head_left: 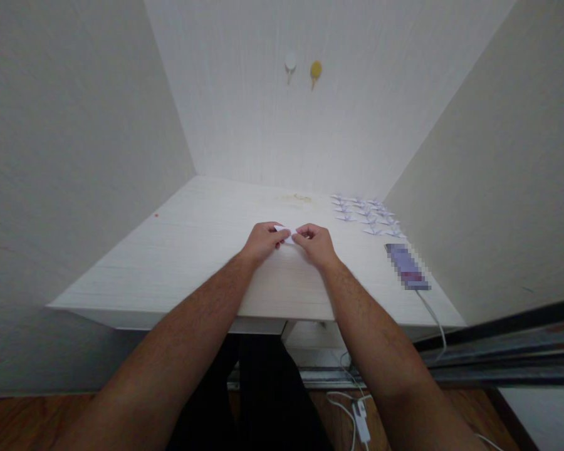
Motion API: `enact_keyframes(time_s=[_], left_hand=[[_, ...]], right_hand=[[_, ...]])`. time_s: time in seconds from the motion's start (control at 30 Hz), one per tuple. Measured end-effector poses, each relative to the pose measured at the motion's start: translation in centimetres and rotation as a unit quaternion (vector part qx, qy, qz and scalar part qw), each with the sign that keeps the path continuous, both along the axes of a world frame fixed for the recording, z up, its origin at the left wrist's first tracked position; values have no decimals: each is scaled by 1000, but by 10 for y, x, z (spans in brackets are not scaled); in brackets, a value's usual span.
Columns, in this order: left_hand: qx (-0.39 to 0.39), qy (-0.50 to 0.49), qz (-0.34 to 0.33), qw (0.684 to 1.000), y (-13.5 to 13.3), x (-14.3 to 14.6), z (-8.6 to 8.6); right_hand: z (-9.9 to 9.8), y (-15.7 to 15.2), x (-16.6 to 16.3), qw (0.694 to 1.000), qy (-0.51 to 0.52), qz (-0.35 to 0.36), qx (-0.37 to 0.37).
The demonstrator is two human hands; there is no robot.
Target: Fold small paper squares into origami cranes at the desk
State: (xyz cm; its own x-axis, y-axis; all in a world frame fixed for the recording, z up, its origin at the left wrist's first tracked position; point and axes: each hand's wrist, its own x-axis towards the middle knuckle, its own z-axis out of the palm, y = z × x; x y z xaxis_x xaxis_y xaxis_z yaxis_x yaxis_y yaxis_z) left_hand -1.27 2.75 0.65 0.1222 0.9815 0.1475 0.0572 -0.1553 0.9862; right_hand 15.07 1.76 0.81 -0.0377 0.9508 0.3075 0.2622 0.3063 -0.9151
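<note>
A small white folded piece of paper (287,233) lies between my two hands near the middle of the pale table (178,250). My left hand (262,241) pinches its left end with curled fingers. My right hand (314,243) pinches its right end, fingers also curled. Most of the paper is hidden by my fingertips. Both hands rest on the tabletop, almost touching.
Several small folded paper cranes (366,214) lie in rows at the back right of the table. A phone (408,266) with a white cable (433,316) lies near the right edge. White walls close in on three sides. Two hooks (303,66) hang on the back wall.
</note>
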Motion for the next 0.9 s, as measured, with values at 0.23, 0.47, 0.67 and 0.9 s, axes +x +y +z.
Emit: enact_keyframes(time_s=[0.23, 0.47, 0.67, 0.9], left_hand=[[7, 31, 30, 999, -6, 2, 7], [7, 25, 50, 998, -9, 4, 11], [12, 35, 41, 999, -7, 2, 7], [29, 41, 37, 998, -3, 1, 2]], right_hand=[[2, -1, -2, 1000, 10, -6, -17], [6, -3, -5, 999, 18, -1, -38], [5, -2, -4, 998, 30, 5, -49], [2, -1, -4, 998, 25, -2, -50]])
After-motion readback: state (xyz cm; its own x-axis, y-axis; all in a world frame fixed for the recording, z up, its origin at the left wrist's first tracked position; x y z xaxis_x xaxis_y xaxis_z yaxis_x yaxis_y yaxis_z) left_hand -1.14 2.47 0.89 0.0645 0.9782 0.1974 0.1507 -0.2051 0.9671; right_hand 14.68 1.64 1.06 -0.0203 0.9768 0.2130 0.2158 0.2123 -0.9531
